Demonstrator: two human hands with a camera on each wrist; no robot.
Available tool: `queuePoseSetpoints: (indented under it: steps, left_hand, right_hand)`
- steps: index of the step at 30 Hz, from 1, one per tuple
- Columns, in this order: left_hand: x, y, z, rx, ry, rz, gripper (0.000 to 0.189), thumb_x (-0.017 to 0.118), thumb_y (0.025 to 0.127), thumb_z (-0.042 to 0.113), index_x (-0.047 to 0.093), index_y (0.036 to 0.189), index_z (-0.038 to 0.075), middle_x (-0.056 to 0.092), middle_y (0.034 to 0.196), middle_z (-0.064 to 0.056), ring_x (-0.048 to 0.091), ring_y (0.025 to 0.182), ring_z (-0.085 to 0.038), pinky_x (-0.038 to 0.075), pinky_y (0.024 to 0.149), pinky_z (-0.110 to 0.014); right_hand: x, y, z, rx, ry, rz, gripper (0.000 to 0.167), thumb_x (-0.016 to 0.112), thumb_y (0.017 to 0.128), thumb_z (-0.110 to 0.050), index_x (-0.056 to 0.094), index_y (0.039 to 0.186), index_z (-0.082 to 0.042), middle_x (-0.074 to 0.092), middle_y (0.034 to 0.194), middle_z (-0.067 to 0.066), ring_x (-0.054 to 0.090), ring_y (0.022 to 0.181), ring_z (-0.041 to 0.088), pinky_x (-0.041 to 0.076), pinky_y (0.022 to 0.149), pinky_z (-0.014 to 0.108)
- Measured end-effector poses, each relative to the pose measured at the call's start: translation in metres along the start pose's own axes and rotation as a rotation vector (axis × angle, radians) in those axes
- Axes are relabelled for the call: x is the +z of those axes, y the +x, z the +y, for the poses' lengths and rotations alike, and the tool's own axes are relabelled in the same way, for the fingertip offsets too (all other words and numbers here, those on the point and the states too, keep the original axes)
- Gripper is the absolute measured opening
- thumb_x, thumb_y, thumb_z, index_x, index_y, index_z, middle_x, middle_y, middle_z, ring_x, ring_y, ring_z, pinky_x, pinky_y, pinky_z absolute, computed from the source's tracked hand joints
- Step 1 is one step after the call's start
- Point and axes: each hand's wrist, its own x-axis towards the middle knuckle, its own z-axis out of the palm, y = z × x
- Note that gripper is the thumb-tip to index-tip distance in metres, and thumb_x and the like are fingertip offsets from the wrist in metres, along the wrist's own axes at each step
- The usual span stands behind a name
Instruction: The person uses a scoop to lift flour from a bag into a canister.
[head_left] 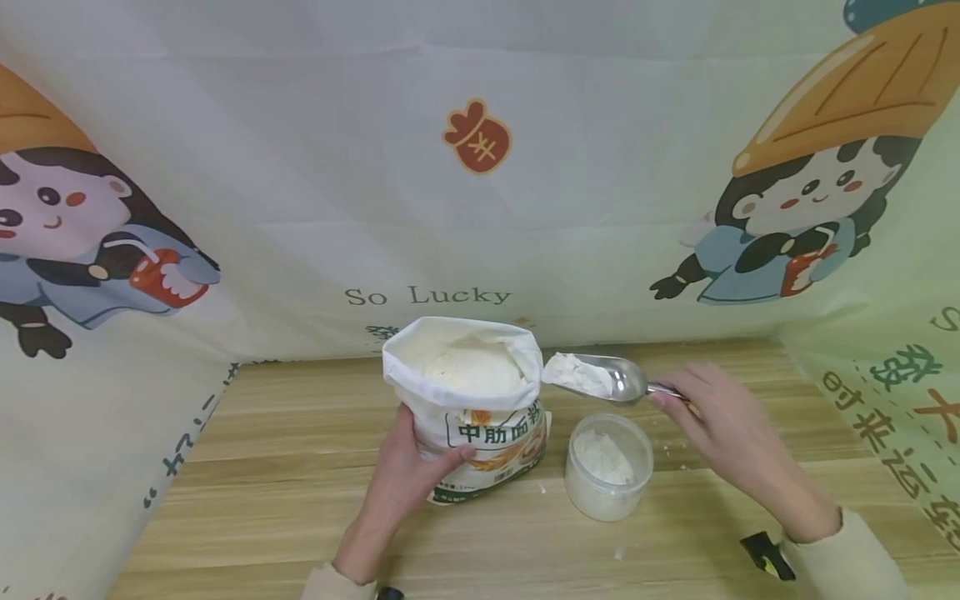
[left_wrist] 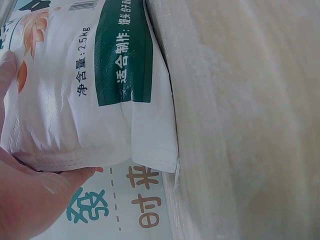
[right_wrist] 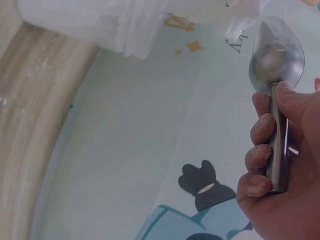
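An open flour bag point(head_left: 495, 454) with a folded-down rim stands on the table, white flour point(head_left: 472, 369) visible inside. My left hand point(head_left: 412, 462) grips its lower left side, thumb across the printed front; the left wrist view shows the hand around the bag point(left_wrist: 65, 125) too. My right hand point(head_left: 723, 421) holds a metal scoop point(head_left: 626, 379) by its handle, fingers curled round it in the right wrist view. White flour fills the scoop's front half, its tip beside the bag's right rim. Below the scoop, a clear round tub point(head_left: 609, 500) holds some flour.
The wooden table point(head_left: 285, 483) has small flour spots around the tub. A printed cloth point(head_left: 300, 167) rises behind the table and along both sides. A small black item point(head_left: 767, 556) lies by the right sleeve.
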Motion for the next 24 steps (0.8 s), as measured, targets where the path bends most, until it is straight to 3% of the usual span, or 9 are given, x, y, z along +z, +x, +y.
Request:
queuePoseSetpoints:
  steps: [9, 16, 24]
  left_hand:
    - [-0.001, 0.000, -0.001, 0.010, 0.003, 0.005, 0.093, 0.095, 0.075, 0.030, 0.041, 0.148, 0.007, 0.062, 0.133, -0.014, 0.061, 0.122, -0.033, 0.046, 0.108, -0.054]
    - [-0.002, 0.000, -0.001, 0.008, 0.017, 0.007, 0.092, 0.094, 0.076, 0.031, 0.041, 0.147, 0.007, 0.063, 0.133, -0.015, 0.061, 0.123, -0.034, 0.047, 0.108, -0.055]
    - [-0.001, 0.000, 0.000, 0.007, 0.021, 0.006, 0.092, 0.094, 0.075, 0.031, 0.041, 0.147, 0.006, 0.062, 0.132, -0.015, 0.061, 0.122, -0.034, 0.047, 0.107, -0.055]
  right_hand:
    - [-0.005, -0.018, 0.010, -0.004, -0.036, 0.008, 0.009, 0.075, 0.094, -0.013, 0.075, 0.102, -0.010, 0.065, 0.086, -0.007, 0.058, 0.082, 0.016, 0.051, 0.067, 0.040]
    - [-0.011, -0.030, 0.018, 0.021, -0.070, -0.027, 0.011, 0.078, 0.090, -0.010, 0.075, 0.100, -0.011, 0.072, 0.093, -0.001, 0.064, 0.088, 0.021, 0.055, 0.071, 0.045]
    - [-0.013, -0.043, 0.025, -0.034, -0.110, -0.030, 0.007, 0.077, 0.092, -0.017, 0.075, 0.097, -0.012, 0.066, 0.087, -0.007, 0.061, 0.084, 0.017, 0.054, 0.067, 0.041]
